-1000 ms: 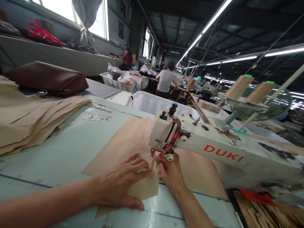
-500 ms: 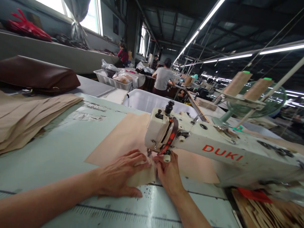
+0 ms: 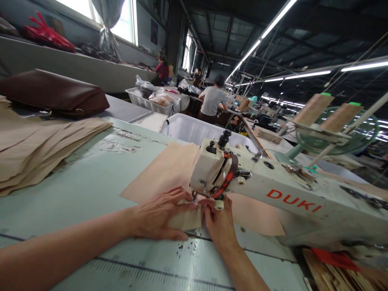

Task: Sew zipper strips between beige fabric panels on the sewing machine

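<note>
Two hands, left hand (image 3: 159, 218), right hand (image 3: 220, 224), one tan piece (image 3: 169, 171), two thread cones (image 3: 313, 108)

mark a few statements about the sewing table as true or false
1. Both hands press a tan piece at the needle of the sewing machine. True: the left hand lies flat on the tan piece, and the right hand pinches its edge.
2. The machine body reads DUKI in blue. False: the letters are red.
3. A stack of tan sheets lies on the table's left side. True.
4. The brown bag sits on the white bin. False: it lies behind the stack, apart from the bin.
5. Two thread cones stand behind the machine. True.
</note>
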